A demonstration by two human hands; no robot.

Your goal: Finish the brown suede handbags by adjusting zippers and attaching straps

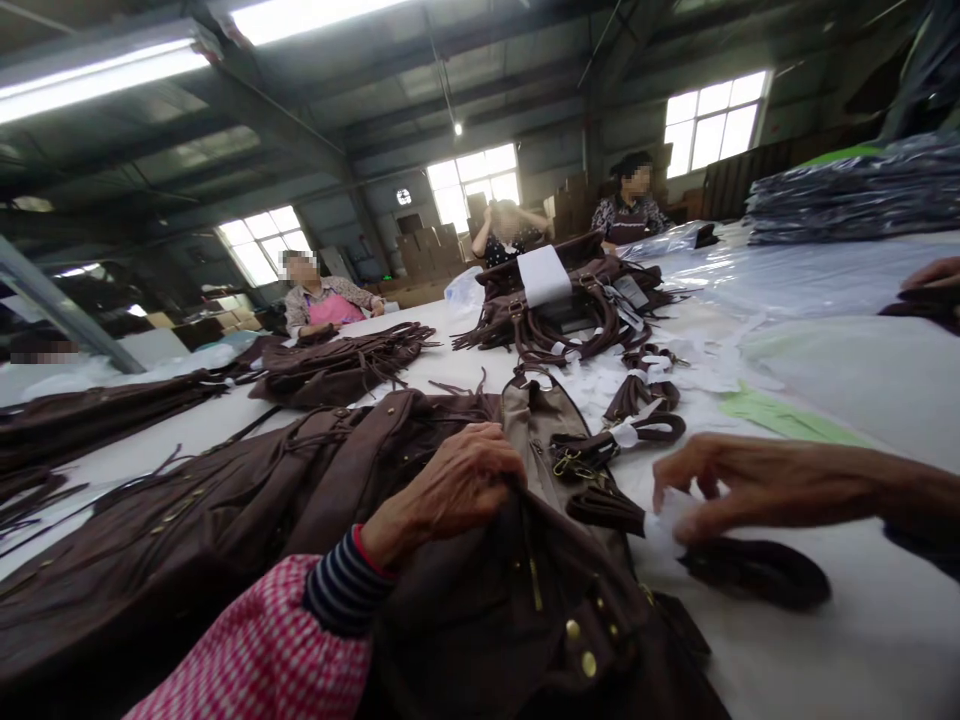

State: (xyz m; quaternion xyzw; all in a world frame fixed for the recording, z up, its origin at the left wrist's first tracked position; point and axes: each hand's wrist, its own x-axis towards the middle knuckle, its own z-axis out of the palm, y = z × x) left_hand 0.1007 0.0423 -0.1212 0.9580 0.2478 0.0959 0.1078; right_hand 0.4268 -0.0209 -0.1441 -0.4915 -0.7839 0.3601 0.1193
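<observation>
My left hand (469, 480) is closed on the upper edge of a dark brown bag (540, 600) with brass-coloured studs and a zip. The bag is held partly open, and its grey-beige lining (536, 420) shows beyond the hand. To the right, my right hand (720, 490) pinches the white paper wrap around a folded brown shoulder strap (757, 572), low over the white table. More folded straps (615, 437) with white wraps and metal clips lie between the bag and my right hand.
Several brown bags (187, 520) lie on the left, with a fringed one (345, 360) beyond. A stack of fringed bags (562, 290) stands ahead. Plastic-wrapped packs (855, 190) are piled at back right. Three people sit across the table; another person's hand (934, 275) enters at right.
</observation>
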